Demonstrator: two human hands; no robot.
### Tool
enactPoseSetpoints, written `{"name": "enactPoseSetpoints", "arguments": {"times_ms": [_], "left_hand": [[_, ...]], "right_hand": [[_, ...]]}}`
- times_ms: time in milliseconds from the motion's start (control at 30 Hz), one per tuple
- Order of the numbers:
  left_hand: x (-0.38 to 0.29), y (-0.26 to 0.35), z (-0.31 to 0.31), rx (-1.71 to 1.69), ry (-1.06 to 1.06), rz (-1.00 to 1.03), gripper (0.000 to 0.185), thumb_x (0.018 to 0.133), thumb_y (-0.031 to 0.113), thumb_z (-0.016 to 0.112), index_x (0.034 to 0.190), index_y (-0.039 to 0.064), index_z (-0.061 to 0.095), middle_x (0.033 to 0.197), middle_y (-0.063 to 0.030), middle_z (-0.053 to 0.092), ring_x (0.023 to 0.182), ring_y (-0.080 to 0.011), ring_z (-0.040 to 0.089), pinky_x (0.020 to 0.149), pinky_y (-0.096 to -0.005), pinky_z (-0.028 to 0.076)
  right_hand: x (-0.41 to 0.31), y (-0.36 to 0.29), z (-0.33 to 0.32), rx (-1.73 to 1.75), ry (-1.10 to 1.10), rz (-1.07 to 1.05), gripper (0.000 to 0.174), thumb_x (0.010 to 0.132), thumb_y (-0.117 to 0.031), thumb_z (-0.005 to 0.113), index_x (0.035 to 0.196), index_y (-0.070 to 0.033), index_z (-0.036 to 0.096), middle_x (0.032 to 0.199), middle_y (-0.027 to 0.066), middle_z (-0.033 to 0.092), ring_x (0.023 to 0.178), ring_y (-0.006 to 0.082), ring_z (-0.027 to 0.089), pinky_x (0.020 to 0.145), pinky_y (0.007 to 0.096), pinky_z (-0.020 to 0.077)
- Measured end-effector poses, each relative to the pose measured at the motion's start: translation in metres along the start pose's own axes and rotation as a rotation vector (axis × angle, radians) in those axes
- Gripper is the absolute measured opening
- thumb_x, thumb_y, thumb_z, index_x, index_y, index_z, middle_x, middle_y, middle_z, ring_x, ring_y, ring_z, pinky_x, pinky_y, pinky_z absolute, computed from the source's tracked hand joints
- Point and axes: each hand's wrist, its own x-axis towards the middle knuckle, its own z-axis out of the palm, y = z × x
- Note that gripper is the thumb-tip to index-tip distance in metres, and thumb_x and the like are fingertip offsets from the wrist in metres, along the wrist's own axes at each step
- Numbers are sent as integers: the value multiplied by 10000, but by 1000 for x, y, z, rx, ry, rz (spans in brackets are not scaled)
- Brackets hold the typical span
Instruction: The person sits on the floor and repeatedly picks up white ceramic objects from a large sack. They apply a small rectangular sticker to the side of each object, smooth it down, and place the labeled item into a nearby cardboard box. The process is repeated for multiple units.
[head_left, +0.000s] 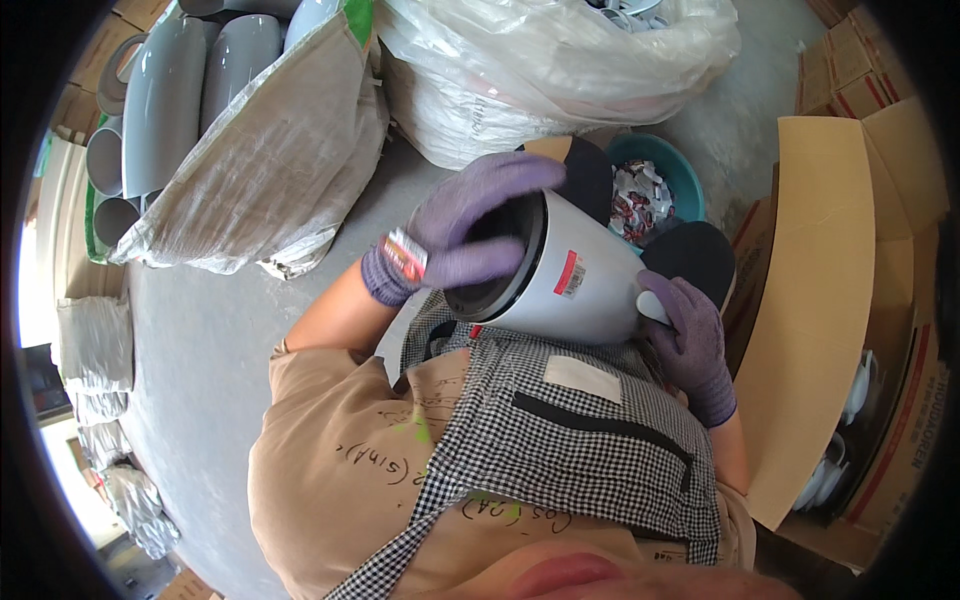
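Note:
A tapered, glossy light-grey vessel (596, 277) lies tilted across my lap, its black-rimmed wide end towards the left. It bears a red and white barcode sticker. My left hand (472, 214), in a purple knit glove, spreads over the black end, blurred; whether it grips is unclear. A small printed label or packet sits at that glove's wrist. At the narrower end, my gloved right hand (684, 326) closes around a white protruding part (652, 307), probably a handle. Its fingertips are partly hidden behind the vessel.
A woven sack (277, 165) holds grey vessel bodies (165, 105) at the upper left. A large plastic-lined sack (540, 67) stands ahead. Near my shoes is a teal tub (686, 180) of small wrapped pieces (641, 202). An opened cardboard carton (814, 300) at right contains white parts (825, 472).

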Motion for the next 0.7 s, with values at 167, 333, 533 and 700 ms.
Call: {"name": "enactPoseSetpoints", "arguments": {"times_ms": [167,333,533,700], "left_hand": [[-15,-38,5,19,2,-28,482,925,324,679,1318,51,620,1305,-188,634,1128,-354,655,983,-423,521],[-78,-74,37,495,60,-146,426,1073,338,500,1289,-16,600,1032,-249,699,959,-383,701,841,-413,547],[-83,-12,5,-323,40,-845,699,934,350,772,1464,-32,525,1402,-190,625,1242,-304,636,1083,-410,490],[-30,-23,-24,73,-154,-77,905,755,375,919,1506,68,516,1478,-161,506,1335,-292,550,1111,-392,457]], "right_hand": [[13,-11,-4,-81,-2,-31,604,763,-131,710,1363,-105,647,1101,199,646,1002,407,642,909,480,525],[23,-18,-18,-166,-32,-69,626,745,-115,702,1368,-103,641,1010,183,632,926,396,635,845,471,531],[22,-17,-18,-79,25,-117,596,762,-131,694,1356,-92,657,946,183,625,872,392,639,800,461,524],[17,-15,-15,-26,54,-137,569,773,-128,694,1339,-85,668,957,186,633,873,391,645,800,446,525]]}}
